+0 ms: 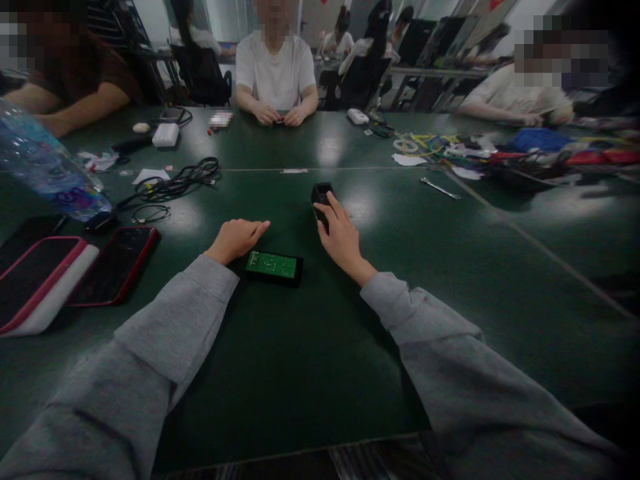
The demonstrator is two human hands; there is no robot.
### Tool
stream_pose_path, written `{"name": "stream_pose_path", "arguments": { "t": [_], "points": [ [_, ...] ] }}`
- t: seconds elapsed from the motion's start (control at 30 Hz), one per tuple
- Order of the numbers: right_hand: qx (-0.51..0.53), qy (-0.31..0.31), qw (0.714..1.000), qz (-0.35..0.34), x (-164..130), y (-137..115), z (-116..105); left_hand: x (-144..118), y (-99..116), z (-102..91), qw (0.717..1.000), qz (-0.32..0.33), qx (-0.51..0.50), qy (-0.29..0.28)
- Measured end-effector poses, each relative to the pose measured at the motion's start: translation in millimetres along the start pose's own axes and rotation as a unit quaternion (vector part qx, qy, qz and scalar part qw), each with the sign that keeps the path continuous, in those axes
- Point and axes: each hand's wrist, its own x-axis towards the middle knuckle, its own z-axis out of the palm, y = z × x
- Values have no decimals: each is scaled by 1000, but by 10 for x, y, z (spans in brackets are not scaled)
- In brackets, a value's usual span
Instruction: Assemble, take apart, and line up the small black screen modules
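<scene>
My right hand (342,239) reaches over a small black plastic case (321,189) with a hollow at its far end. Its fingers are spread and rest on the case, covering the near part. My left hand (235,239) lies on the table with its fingers curled in and the thumb side pointing right; nothing shows in it. Just below and right of that hand lies a green circuit board (273,264) set in a black housing (299,275), face up and not touched by either hand.
Two phones (117,267) (43,277) and a tilted plastic bottle (55,167) stand at the left, near coiled black cables (183,180). A wrench (440,189) and a heap of wires (500,153) lie at the right. Across the table (280,373) sits a person (276,70).
</scene>
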Motion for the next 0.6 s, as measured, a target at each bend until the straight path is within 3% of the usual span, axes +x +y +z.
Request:
{"name": "stream_pose_path", "arguments": {
  "t": [0.2, 0.47, 0.6],
  "points": [
    [17, 105, 994, -32, 48, 25, -54, 0, 13, 0, 1000, -3, 8, -4],
    [4, 115, 993, 29, 132, 490, -74, 1, 14, 5, 1000, -8, -6, -3],
    [-4, 87, 995, 44, 135, 560, -56, 3, 14, -2, 1000, -3, -2, -3]
  ]
}}
